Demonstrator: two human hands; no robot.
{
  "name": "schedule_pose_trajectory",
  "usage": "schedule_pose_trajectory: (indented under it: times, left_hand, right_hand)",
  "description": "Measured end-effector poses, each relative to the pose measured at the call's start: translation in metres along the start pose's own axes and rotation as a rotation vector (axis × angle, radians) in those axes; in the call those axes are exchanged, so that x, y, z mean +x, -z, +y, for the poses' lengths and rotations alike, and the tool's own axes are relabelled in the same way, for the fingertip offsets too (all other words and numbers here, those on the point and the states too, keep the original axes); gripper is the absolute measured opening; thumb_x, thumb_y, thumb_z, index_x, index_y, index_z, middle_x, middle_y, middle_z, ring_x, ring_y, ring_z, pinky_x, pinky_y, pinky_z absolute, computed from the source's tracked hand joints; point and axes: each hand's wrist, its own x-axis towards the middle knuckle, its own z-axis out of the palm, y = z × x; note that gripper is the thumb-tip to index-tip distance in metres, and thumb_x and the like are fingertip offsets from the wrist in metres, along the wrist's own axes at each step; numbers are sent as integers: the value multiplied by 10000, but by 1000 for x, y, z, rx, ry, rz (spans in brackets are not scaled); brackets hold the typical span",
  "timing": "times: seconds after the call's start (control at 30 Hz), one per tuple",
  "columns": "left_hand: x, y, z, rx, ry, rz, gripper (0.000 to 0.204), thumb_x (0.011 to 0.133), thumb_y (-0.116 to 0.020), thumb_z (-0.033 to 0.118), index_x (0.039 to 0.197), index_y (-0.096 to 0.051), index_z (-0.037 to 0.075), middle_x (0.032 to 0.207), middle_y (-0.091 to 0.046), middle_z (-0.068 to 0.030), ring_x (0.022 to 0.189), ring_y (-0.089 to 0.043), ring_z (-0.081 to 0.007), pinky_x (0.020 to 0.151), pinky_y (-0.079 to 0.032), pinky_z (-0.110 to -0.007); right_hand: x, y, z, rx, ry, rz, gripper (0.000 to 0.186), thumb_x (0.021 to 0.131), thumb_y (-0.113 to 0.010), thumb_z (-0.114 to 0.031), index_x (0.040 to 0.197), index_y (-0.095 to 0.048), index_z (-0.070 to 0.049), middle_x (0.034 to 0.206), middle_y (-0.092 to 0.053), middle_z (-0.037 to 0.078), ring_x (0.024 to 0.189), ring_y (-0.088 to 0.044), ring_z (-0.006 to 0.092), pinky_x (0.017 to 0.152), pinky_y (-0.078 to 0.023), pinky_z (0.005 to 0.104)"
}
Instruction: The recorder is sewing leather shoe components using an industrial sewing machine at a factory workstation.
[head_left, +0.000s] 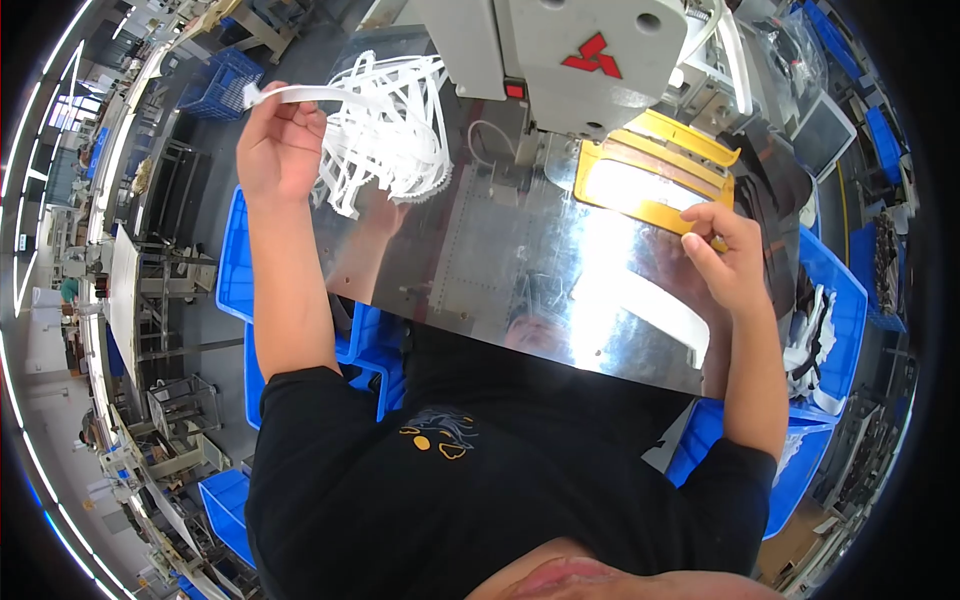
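My left hand (280, 145) is raised at the left, fingers closed on one end of a white strap (310, 94). The strap stretches right to a tangled heap of white straps (385, 140) on the shiny metal table (480, 260). On the right, my right hand (730, 255) is at the near right corner of a yellow frame (640, 208), under the sewing machine head (600, 70). Its thumb and index finger are apart, and I see no grip on the frame. A single white strap (665, 315) lies on the metal, left of my right forearm.
Blue bins (235, 260) stand below the table's left side. Another blue bin (840, 300) at the right holds white and black pieces. A screen (822, 135) stands at the far right, and a blue basket (222, 85) is on the floor beyond my left hand.
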Motion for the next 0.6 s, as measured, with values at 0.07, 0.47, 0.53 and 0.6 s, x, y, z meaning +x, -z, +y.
schedule_pose_trajectory:
  times: [0.07,0.47,0.53,0.6]
  left_hand:
    - [-7,-6,6,-165,-44,-120,169,1055,-598,115,1149,-693,11,1094,-746,-190,958,-708,-297,876,-569,-443]
    - [-11,15,-17,157,81,101,141,1056,-621,13,1173,-676,-40,950,-730,-119,801,-715,-175,722,-622,-260]
    - [-12,11,-21,54,72,98,125,1055,-601,-11,1158,-666,-40,969,-736,-142,840,-739,-199,755,-649,-282]
    - [-16,4,-23,-30,-5,106,80,1046,-613,-11,1110,-661,-21,998,-740,-166,911,-760,-232,791,-667,-305]
  right_hand:
    - [0,1,-1,-8,-15,-14,184,895,-756,-97,1053,-728,-9,686,-613,-6,624,-581,62,600,-454,232]
    - [1,0,-1,-8,-7,-17,178,891,-761,-112,1034,-733,-9,683,-626,1,599,-570,64,582,-445,229]
    - [2,-1,-1,-2,-15,-20,180,890,-763,-113,1034,-733,-8,681,-625,0,596,-567,64,580,-443,229]
    - [1,-1,-2,-1,-28,-23,183,890,-766,-115,1034,-733,-8,680,-624,0,593,-563,64,578,-440,228]
